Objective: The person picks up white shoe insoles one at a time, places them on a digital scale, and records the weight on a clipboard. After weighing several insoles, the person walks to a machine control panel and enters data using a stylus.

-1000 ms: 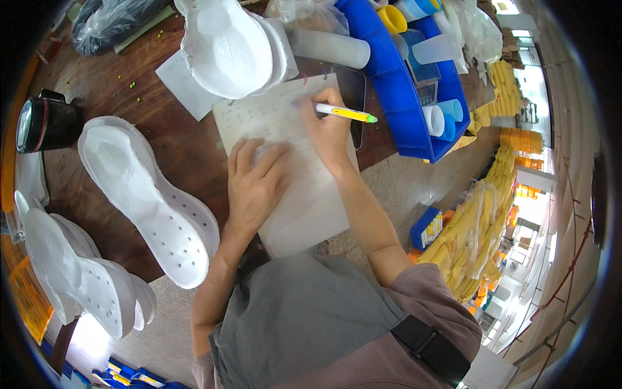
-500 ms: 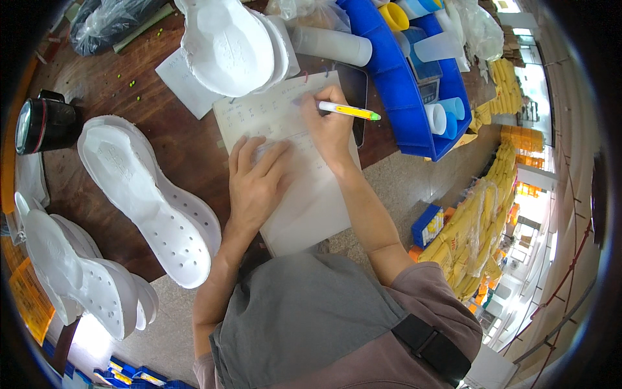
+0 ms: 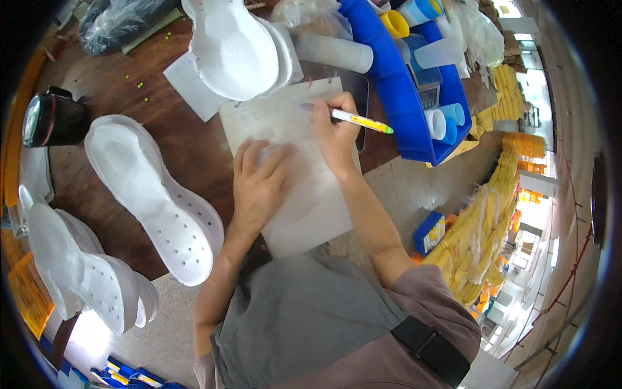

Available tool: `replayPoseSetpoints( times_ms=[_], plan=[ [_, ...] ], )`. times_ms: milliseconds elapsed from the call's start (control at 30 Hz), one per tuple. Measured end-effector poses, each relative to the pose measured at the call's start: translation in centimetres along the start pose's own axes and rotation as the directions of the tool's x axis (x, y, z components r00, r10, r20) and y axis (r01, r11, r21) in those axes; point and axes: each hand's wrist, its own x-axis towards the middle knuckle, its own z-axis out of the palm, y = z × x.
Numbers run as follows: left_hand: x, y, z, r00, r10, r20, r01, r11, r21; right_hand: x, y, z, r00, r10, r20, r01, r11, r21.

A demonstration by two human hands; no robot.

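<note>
My right hand (image 3: 338, 133) grips a white and yellow pen (image 3: 363, 121) with a green end, its tip hidden near the top of a written notebook page (image 3: 311, 214). Flat on the page's left part rests my left hand (image 3: 259, 185), fingers stretched and slightly spread, holding nothing. The notebook lies at the table's near edge. Just beyond it, white foam shoe soles (image 3: 236, 52) are stacked on a sheet of paper (image 3: 191, 84). Under the notebook's right side, a dark flat device (image 3: 363, 97) partly shows.
Left of my left arm lie white perforated soles (image 3: 152, 194), with more soles (image 3: 91, 266) at the table's edge. A black lamp-like object (image 3: 55, 117) stands far left. A blue bin (image 3: 408, 129) with cups and a translucent cylinder (image 3: 334, 52) are at the upper right. Yellow sacks (image 3: 466, 246) line the floor.
My right hand and the pen have shifted slightly right and down the page. My left hand stays on the notebook. The whole view has moved a little.
</note>
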Motion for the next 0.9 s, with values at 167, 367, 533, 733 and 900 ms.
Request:
replayPoseSetpoints(
  times_ms=[167,367,533,733,900],
  plan=[
    [0.4,1.3,-0.9,0.993,0.08,-0.09,-0.076,0.996,0.051,0.6,-2.8,0.4,1.0,-0.003,0.03,0.001,0.999,0.043],
    [-3.2,7.2,-8.2,0.968,0.211,-0.134,-0.194,0.972,0.129,5.3,-6.1,2.3,0.954,-0.252,0.162,0.269,0.958,-0.097],
    [-5.7,6.2,-14.5,0.92,-0.124,-0.37,0.228,0.941,0.251,8.4,-7.7,4.8,0.915,-0.245,0.321,0.332,0.908,-0.254],
    [-6.9,5.0,-16.4,0.862,-0.254,-0.438,0.3,0.953,0.037,8.1,-8.4,8.2,0.691,-0.458,0.559,0.719,0.514,-0.467],
    [-6.7,4.6,-17.0,0.903,-0.248,-0.352,0.228,0.969,-0.097,8.1,-8.5,9.3,0.744,-0.189,0.64,0.633,0.505,-0.587]
  ],
)
